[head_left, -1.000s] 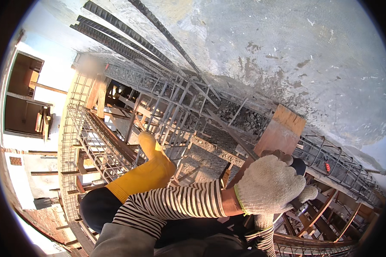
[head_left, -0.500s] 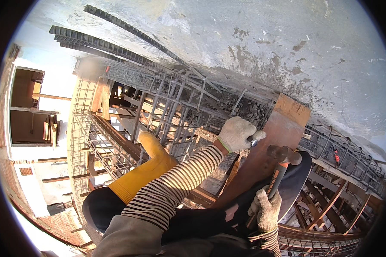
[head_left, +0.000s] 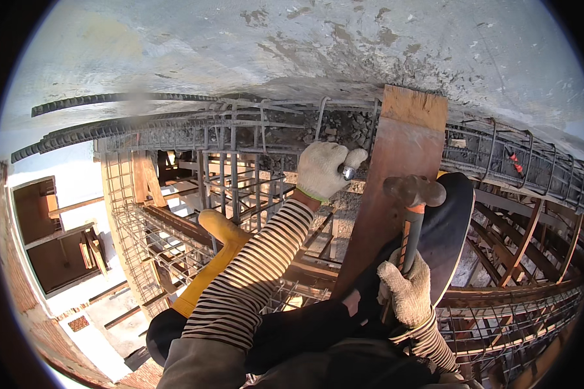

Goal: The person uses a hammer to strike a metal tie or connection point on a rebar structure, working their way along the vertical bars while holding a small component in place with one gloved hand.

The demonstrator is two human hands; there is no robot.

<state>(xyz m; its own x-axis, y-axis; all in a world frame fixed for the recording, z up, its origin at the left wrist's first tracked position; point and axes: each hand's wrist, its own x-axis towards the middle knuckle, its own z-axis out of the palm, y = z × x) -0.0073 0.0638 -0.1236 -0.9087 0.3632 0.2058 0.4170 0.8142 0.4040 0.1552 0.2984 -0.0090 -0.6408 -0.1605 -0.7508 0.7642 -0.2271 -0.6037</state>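
My left hand, in a pale knit glove, is closed around a metal tool with a shiny round end. The rest of that tool is hidden by the fist. It is held in front of the rebar cage, just left of a wooden plank. My right hand, gloved alike, grips the dark and orange handle of a hammer. The hammer stands head up, its worn metal head in front of the plank and beside my right knee.
A rebar cage with broken concrete runs along the grey wall. Thick bars jut out left. My yellow boot is among the steel. Timber framing and open gaps lie below right. A red-orange object sits at the right cage.
The view has turned, so the wall's edge now runs nearly level and the plank stands more upright. Both hands appear higher in the picture, still gripping the same tools.
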